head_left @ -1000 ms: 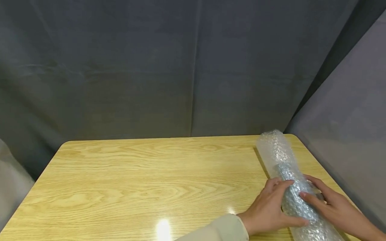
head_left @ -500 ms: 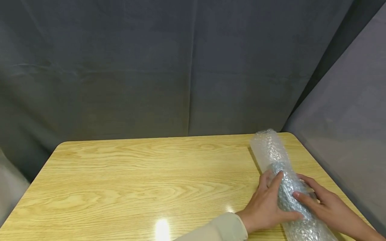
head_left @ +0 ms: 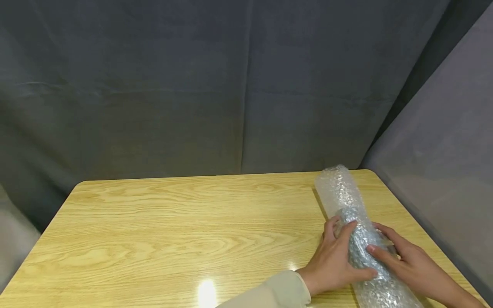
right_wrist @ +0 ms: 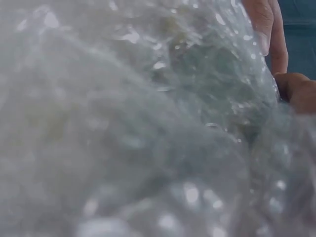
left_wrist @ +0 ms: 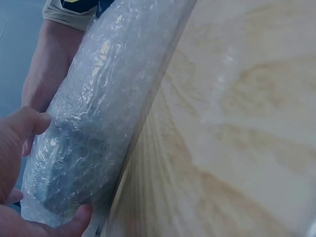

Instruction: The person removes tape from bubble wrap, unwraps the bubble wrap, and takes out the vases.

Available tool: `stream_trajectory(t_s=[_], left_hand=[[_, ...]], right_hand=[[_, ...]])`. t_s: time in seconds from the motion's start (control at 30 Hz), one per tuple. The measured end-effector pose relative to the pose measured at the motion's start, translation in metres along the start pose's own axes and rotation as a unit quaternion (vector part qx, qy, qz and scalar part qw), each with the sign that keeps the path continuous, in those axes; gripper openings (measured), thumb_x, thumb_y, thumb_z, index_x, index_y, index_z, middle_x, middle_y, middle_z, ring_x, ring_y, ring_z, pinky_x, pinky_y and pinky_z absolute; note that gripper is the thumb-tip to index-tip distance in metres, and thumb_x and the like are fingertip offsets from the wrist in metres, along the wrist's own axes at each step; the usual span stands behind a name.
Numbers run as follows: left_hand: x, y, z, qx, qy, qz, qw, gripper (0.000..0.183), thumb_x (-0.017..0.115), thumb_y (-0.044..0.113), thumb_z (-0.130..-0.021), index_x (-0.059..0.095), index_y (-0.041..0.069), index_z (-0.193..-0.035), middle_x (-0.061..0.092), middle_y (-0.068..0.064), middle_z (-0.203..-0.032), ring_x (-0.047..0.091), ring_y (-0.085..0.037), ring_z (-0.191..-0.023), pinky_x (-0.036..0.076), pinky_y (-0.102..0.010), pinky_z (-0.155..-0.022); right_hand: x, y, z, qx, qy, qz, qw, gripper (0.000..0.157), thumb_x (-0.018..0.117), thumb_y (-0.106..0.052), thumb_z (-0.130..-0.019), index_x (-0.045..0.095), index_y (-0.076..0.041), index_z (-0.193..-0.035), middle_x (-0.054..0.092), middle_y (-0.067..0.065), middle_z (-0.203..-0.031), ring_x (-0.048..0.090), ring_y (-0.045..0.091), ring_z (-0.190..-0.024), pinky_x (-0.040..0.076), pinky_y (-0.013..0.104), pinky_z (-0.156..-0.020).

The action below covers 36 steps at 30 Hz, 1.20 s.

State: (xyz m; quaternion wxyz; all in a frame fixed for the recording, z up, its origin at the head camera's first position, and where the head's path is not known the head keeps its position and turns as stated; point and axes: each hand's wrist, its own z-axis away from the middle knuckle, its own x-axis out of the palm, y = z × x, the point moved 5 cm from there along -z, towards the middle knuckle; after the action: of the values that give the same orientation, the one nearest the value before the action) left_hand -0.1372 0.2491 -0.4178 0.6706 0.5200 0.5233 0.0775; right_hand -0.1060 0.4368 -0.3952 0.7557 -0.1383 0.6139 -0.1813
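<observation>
A long bundle rolled in clear bubble wrap (head_left: 361,239) lies slantwise near the table's right end, with something bluish-grey showing dimly through its middle. My left hand (head_left: 332,262) holds its left side, thumb near me and fingers spread along it. On the opposite side my right hand (head_left: 410,263) grips it, thumb on top and the other fingers partly hidden behind the roll. In the left wrist view the bubble wrap (left_wrist: 98,98) sits against my left thumb and fingers. Blurred bubble wrap (right_wrist: 148,123) fills most of the right wrist view, with fingers (right_wrist: 269,29) at its upper right.
The wood-grain table (head_left: 161,239) extends to the left of the bundle. Behind it hangs a dark grey curtain (head_left: 173,94), and a lighter grey panel (head_left: 443,149) borders its right side. The bundle's far end reaches about the table's back edge.
Both hands and the bubble-wrapped bundle have shifted slightly left across the table. My left fingers have shifted a little on the wrap. The head view has also turned slightly.
</observation>
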Motion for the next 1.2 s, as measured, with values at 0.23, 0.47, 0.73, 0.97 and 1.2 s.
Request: stream_trajectory(t_s=[0.23,0.47,0.73,0.97,1.2], left_hand=[[-0.009,-0.010,0.009,-0.002,-0.024,0.028,0.9993,0.094,0.077,0.060,-0.086,0.022,0.042,-0.161,0.006,0.005,-0.172,0.036,-0.016,-0.152,0.051,-0.028,-0.106],[-0.016,-0.019,0.011,-0.002,-0.020,0.040,0.9990,0.095,0.078,0.059,-0.085,0.024,0.040,-0.161,0.007,0.004,-0.172,0.035,-0.016,-0.153,0.050,-0.028,-0.109],[-0.026,-0.022,0.016,0.003,-0.023,0.029,0.9993,0.095,0.080,0.057,-0.085,0.026,0.039,-0.161,0.012,0.000,-0.171,0.036,-0.013,-0.152,0.049,-0.025,-0.110],[-0.035,-0.029,0.019,-0.002,-0.037,0.044,0.9983,0.094,0.080,0.055,-0.086,0.026,0.039,-0.161,0.008,0.001,-0.173,0.033,-0.013,-0.154,0.049,-0.025,-0.109],[-0.043,-0.038,0.022,0.005,-0.039,0.048,0.9981,0.095,0.081,0.053,-0.085,0.027,0.034,-0.162,0.011,-0.003,-0.172,0.034,-0.017,-0.154,0.049,-0.027,-0.111]], right_hand=[[0.006,-0.015,0.002,-0.019,0.001,0.004,1.000,0.080,0.052,-0.051,-0.106,0.025,0.000,-0.162,0.033,0.041,-0.159,0.051,0.063,-0.130,0.056,0.064,-0.085],[0.010,-0.025,-0.001,-0.032,0.002,-0.018,0.999,0.079,0.055,-0.049,-0.105,0.026,-0.005,-0.163,0.036,0.037,-0.160,0.062,0.053,-0.123,0.059,0.055,-0.080],[0.011,-0.037,0.002,-0.066,-0.020,-0.045,0.997,0.080,0.057,-0.044,-0.106,0.020,-0.005,-0.165,0.032,0.036,-0.162,0.056,0.056,-0.130,0.059,0.055,-0.081],[0.014,-0.045,-0.004,-0.093,-0.040,-0.063,0.993,0.081,0.059,-0.039,-0.105,0.018,-0.003,-0.165,0.028,0.035,-0.164,0.052,0.057,-0.133,0.058,0.058,-0.084],[0.019,-0.054,-0.008,-0.112,-0.068,-0.065,0.989,0.083,0.060,-0.038,-0.105,0.015,-0.001,-0.165,0.026,0.035,-0.165,0.049,0.053,-0.136,0.058,0.053,-0.085]])
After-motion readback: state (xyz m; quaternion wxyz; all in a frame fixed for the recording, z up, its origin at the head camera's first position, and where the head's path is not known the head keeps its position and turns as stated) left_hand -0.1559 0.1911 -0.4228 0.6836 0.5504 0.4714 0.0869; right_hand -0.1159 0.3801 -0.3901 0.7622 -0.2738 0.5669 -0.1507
